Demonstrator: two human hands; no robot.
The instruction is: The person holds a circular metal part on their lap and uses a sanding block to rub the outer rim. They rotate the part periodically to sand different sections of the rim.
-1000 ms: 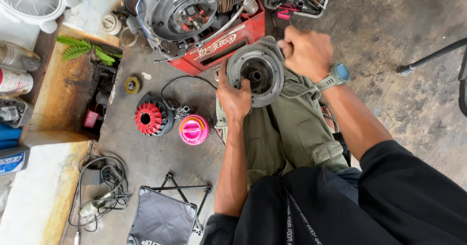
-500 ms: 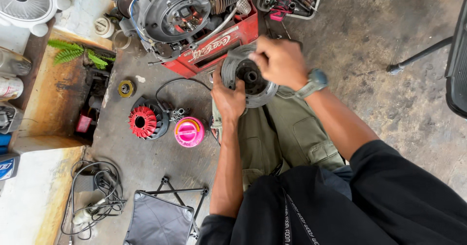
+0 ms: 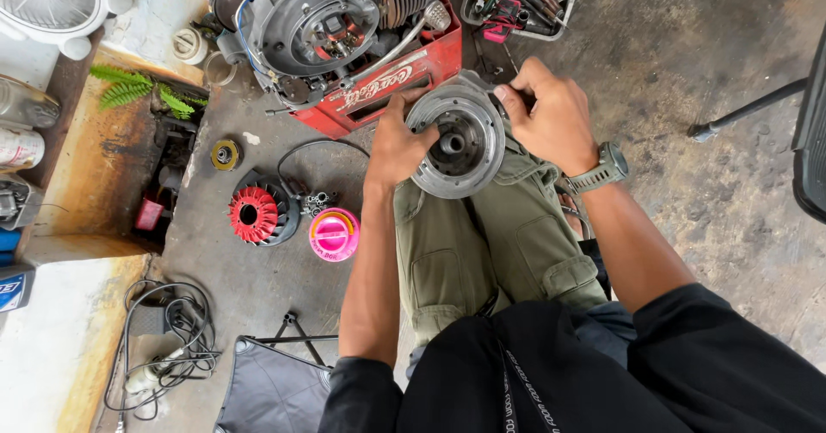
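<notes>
Both hands hold the round grey metal flywheel (image 3: 455,141) over our knees, its open face turned up to the camera. Our left hand (image 3: 397,145) is closed on the left rim, the thumb lying on the face and the other fingers behind it. Our right hand (image 3: 551,115), the one with the wristwatch (image 3: 605,168), pinches the upper right rim with the fingertips; the palm is away from the part.

What has just changed is the right hand. Half a second ago it lay across the top of the flywheel and covered part of the face. One second ago it was higher and to the right, only at the edge. Now it has slid back to the right rim, so the hub and the whole inner ring are open to see. We judge that we are turning and checking the part in the hands, not yet carrying it to the engine (image 3: 331,29) that sits on the red crate (image 3: 391,85) just ahead.

The left hand has kept nearly the same grip through all three frames. On the floor at the left, the red finned fan (image 3: 256,214) and the pink lid (image 3: 334,234) lie in the same order as before.
</notes>
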